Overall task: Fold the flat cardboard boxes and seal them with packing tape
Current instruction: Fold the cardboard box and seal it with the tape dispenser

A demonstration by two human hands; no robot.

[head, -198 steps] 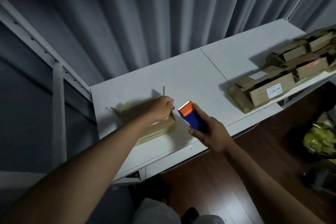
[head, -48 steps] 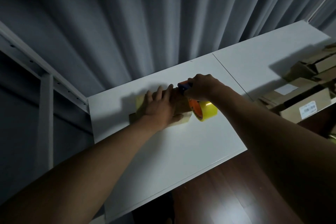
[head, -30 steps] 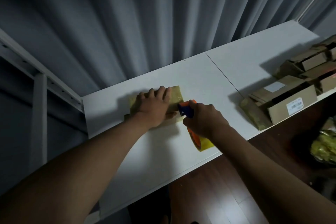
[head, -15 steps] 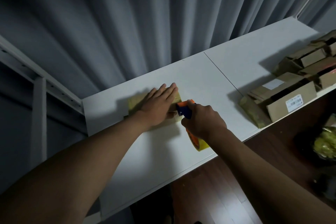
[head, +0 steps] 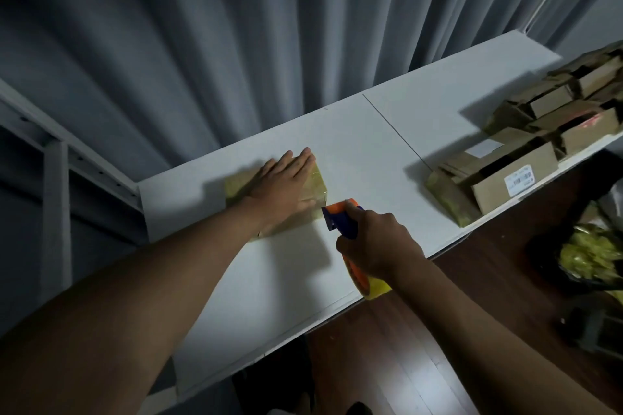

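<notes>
L hand (head: 283,187) flat on box (head: 315,187)

Long white tabletop (head: 364,131) made of two panels with a seam between them; small taped brown cardboard box (head: 313,184) sits left, pile of brown cardboard boxes (head: 526,152) at the right end.

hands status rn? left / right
Left hand: open, flat, pressing on the cardboard box.
Right hand: closed, gripping the tape dispenser.
</notes>
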